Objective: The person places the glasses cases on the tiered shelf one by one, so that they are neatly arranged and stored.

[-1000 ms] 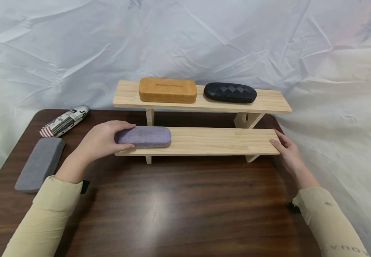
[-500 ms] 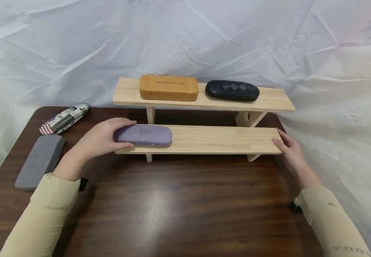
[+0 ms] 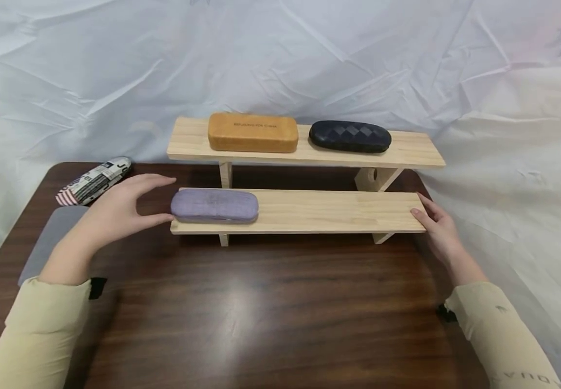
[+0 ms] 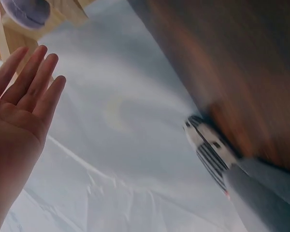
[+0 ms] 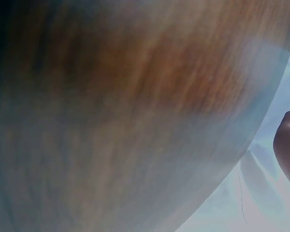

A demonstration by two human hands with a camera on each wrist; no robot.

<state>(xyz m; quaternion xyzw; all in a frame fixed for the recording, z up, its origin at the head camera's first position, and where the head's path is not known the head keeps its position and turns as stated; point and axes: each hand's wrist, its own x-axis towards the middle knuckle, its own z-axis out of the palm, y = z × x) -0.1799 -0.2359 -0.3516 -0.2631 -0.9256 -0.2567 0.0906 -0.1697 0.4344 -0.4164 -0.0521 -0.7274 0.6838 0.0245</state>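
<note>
A purple glasses case (image 3: 214, 205) lies on the left end of the lower board of a two-tier wooden shelf (image 3: 319, 210). Just left of the case, my left hand (image 3: 115, 208) is spread with thumb and fingers apart, holding nothing; its straight fingers show in the left wrist view. My right hand (image 3: 438, 229) grips the right end of the lower board, thumb on top, fingers partly hidden behind the edge. On the upper board sit a tan glasses case (image 3: 253, 133) and a black woven-pattern case (image 3: 350, 136).
Left on the dark wooden table (image 3: 261, 313) lie a newspaper-print case (image 3: 96, 181) and a grey case (image 3: 49, 237), the latter partly covered by my left forearm. White sheeting (image 3: 280, 59) hangs behind the table and along its right side.
My left hand has let go of the purple glasses case and moved left, its fingers spreading. The case stays on the lower board, and my right hand keeps its grip on the board's end.
</note>
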